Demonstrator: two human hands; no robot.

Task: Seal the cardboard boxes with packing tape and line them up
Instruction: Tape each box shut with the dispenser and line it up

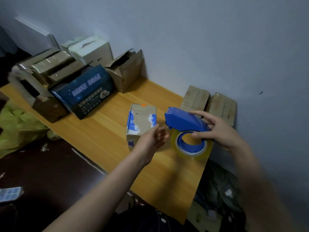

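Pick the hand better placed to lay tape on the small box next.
Right. The right hand grips the blue tape dispenser, just beside the small box. The left hand is open and holds nothing, at the box's near side, so it likely suits steadying it.

Two hands: left hand (154,138), right hand (222,131). One blue tape dispenser (184,120), with one roll of clear tape (192,152) on it. One small cardboard box (142,119) with blue-white print. Two sealed brown boxes at right: near taped box (195,97), far taped box (222,106). One open brown box (125,72). One dark blue printed box (87,91). One white box (90,49). Left pile of taped boxes (50,66): several, blurred, count unclear. One wooden table (108,131). One yellow-green bag (16,128).
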